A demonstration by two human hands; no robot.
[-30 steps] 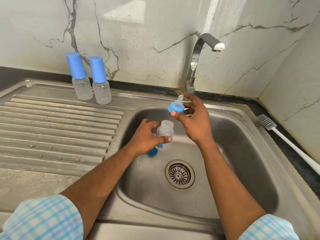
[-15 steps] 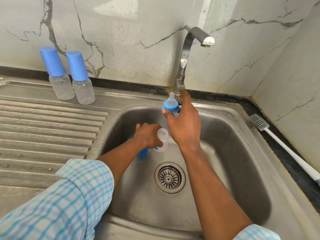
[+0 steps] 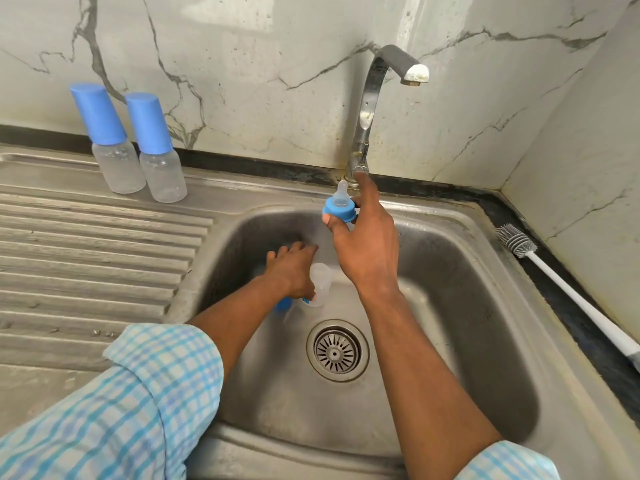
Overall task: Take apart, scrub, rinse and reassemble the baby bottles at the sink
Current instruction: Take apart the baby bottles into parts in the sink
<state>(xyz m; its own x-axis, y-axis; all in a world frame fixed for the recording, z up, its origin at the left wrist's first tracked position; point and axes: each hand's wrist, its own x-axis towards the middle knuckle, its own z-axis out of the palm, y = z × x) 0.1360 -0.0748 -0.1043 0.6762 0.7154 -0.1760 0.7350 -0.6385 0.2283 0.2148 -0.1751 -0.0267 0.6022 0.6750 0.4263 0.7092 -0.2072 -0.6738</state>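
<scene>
Sink basin (image 3: 450, 289) | left grip (image 3: 291, 268) holds open bottle (image 3: 320, 284) | right grip (image 3: 367, 247) pinches nipple ring (image 3: 338, 209)

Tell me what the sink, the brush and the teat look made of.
Sink: stainless steel, brushed grey sheen. Brush: white handle looks plastic, grey bristles maybe silicone. Teat: translucent, soft-looking, likely silicone; its ring, matte blue plastic.
</scene>
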